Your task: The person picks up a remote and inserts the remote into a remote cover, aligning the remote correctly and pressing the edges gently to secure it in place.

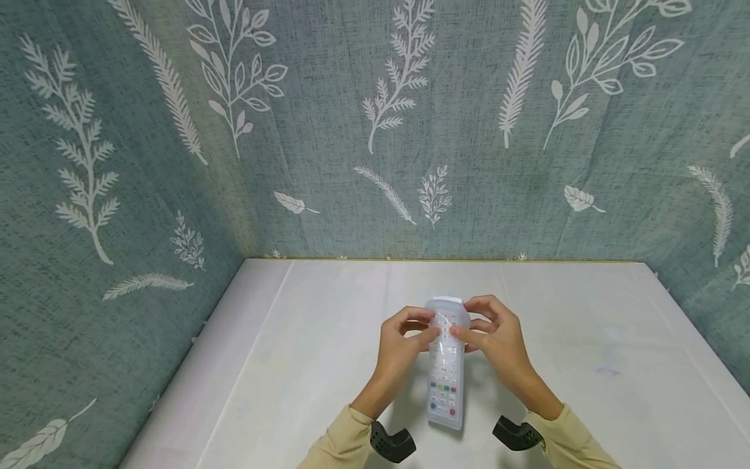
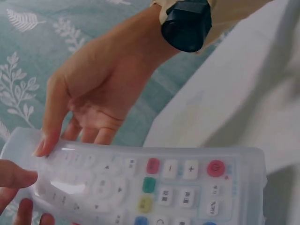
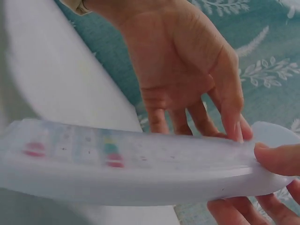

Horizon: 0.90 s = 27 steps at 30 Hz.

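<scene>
— So, from the head view, where does the remote [image 1: 446, 365] sit?

— Low at the middle of the white table [image 1: 586, 365], long axis running from 6 to 12 o'clock, in a clear cover [image 1: 448, 307] whose empty tip pokes out at 12. Both hands meet at its far end. The left hand [image 1: 401, 342] comes in from 7 o'clock, thumb and curled fingers pinching the cover's left edge. The right hand [image 1: 495, 339] comes from 5 o'clock and pinches the right edge the same way. Beige sleeves [image 1: 346, 440] and two black wrist mounts [image 1: 392, 443] show at the bottom. Behind the table hangs a teal cloth [image 1: 328, 130] with white leaf prints.

— And the left wrist view?

— The remote [image 2: 154, 185] fills the lower half, lying across the frame, its red button toward 3 o'clock. The right hand [image 2: 93, 89] reaches down from 12, its thumb pressed on the cover [image 2: 28, 150] near 9 o'clock, fingers curled behind. Fingertips of the left hand [image 2: 16, 187] grip the cover at the lower-left corner.

— The right wrist view?

— Blurred, but the remote [image 3: 126, 161] lies edge-on across the frame. The left hand [image 3: 187, 75] drops from 12, fingers bent behind the cover [image 3: 274, 136], thumb on top. The right hand's thumb [image 3: 279, 159] and fingers clamp the cover's end at 4 o'clock.
</scene>
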Each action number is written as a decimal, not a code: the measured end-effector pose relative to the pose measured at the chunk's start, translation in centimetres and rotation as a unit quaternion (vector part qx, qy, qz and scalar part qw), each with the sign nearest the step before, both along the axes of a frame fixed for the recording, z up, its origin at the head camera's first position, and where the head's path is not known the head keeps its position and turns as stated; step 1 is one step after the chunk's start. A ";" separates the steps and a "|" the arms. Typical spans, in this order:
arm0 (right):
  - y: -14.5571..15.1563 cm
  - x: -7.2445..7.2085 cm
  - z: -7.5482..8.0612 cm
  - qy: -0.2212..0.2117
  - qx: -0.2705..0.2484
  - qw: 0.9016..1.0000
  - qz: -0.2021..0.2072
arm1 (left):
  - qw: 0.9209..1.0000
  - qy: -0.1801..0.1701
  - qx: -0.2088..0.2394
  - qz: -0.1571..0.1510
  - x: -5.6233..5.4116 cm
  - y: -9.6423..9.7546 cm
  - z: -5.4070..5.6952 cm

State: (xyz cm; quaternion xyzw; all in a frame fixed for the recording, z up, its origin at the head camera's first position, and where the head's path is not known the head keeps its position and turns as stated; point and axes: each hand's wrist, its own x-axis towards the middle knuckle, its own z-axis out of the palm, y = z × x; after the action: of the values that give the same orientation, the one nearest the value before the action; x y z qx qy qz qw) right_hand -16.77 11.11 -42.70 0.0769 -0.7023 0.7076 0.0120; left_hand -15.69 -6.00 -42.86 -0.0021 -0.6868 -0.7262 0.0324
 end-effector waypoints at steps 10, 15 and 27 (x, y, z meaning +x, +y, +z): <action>0.1 0.0 0.3 0.022 -0.010 1.000 -0.002 | 0.997 0.035 -0.061 -0.017 0.5 0.5 0.5; 0.1 0.1 0.5 0.030 -0.015 0.999 0.003 | 0.997 0.035 -0.067 -0.019 0.5 0.6 0.5; 0.2 0.5 0.7 0.047 -0.026 0.998 0.024 | 0.999 0.019 -0.042 -0.025 0.2 0.6 0.4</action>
State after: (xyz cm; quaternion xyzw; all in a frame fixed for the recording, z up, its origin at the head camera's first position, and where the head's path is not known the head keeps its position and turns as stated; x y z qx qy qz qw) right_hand -16.32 11.32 -42.00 0.1266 -0.6805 0.7211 0.0305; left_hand -15.49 -5.38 -42.48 -0.0345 -0.7156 -0.6971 0.0269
